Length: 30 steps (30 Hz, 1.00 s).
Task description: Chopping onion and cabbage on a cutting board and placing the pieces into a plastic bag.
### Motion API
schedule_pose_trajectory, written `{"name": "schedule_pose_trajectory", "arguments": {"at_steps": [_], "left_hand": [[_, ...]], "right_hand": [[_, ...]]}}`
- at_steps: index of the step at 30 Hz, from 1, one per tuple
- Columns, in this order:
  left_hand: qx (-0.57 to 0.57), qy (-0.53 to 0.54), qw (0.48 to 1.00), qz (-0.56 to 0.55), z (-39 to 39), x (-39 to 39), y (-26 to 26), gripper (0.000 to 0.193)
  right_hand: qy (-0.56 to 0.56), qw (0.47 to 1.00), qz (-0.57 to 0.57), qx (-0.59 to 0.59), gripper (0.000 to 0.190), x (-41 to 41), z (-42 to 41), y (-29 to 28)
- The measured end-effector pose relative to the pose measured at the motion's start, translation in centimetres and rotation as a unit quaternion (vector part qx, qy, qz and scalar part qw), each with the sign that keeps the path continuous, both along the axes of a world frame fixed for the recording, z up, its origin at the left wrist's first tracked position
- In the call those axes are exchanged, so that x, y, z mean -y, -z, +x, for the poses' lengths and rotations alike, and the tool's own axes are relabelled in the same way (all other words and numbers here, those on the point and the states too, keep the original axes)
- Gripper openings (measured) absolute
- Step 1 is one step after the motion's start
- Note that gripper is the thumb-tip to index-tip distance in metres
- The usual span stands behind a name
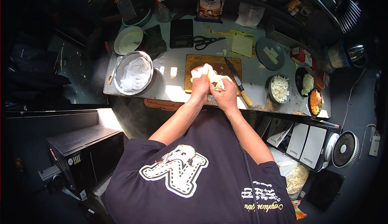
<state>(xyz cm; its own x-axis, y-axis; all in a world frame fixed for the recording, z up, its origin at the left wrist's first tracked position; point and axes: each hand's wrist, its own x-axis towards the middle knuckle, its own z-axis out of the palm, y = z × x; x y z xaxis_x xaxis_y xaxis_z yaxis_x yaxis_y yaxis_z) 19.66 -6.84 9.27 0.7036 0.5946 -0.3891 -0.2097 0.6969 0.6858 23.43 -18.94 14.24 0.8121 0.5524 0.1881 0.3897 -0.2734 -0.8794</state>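
Note:
Above the near part of a wooden cutting board (191, 61), my left hand (200, 86) and my right hand (225, 93) are close together, both gripping a pale, crumpled piece of food (216, 80), perhaps cabbage. Bright sunlight washes out its detail, and my fingers hide part of it. To the right of my hands a knife with a light wooden handle (246, 98) lies partly on the board, its blade pointing away. Small pale scraps lie on the board. A bowl of shredded white vegetable (280, 89) stands further right.
A metal bowl holding a clear plastic bag (133, 72) stands left. Behind the board are black scissors (206, 42), a black kitchen scale (181, 34) and a yellow packet (242, 45). A grey plate (263, 59) and a dish of orange shreds (315, 102) are on the right.

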Motion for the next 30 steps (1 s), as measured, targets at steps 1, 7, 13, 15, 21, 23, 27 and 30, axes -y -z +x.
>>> {"name": "schedule_pose_trajectory", "arguments": {"at_steps": [1,7,13,15,21,23,27,30], "left_hand": [[0.0,0.0,1.0,0.0,0.1,0.1,0.5,0.038],[-0.022,0.001,0.999,0.039,-0.2,0.3,-0.7,0.045],[-0.027,0.001,0.999,0.034,-0.3,0.5,0.8,0.05],[-0.018,-0.01,1.0,0.012,-0.4,0.3,0.7,0.048],[-0.018,-0.09,0.996,-0.008,0.0,-3.5,-1.2,0.044],[-0.037,-0.083,0.996,0.002,-0.5,-6.2,2.2,0.048],[-0.078,-0.047,0.996,0.02,-1.4,-8.0,3.0,0.05],[-0.102,-0.001,0.995,0.009,-0.8,-8.3,4.4,0.054]], "right_hand": [[0.0,1.0,0.0,0.0,0.027,0.0,0.0,0.2],[0.041,0.986,0.097,-0.13,0.016,0.1,0.8,2.4],[-0.026,0.986,0.099,-0.134,0.016,-0.1,1.1,3.6],[-0.005,0.981,0.102,-0.166,0.023,-0.4,1.0,3.5],[0.108,0.991,-0.043,-0.068,0.032,0.4,6.9,9.1],[0.061,0.979,-0.18,-0.08,0.041,0.0,8.9,10.0],[0.027,0.958,-0.227,-0.172,0.049,-0.9,11.1,10.9],[0.016,0.964,-0.233,-0.128,0.053,-0.5,12.4,12.8]]}}
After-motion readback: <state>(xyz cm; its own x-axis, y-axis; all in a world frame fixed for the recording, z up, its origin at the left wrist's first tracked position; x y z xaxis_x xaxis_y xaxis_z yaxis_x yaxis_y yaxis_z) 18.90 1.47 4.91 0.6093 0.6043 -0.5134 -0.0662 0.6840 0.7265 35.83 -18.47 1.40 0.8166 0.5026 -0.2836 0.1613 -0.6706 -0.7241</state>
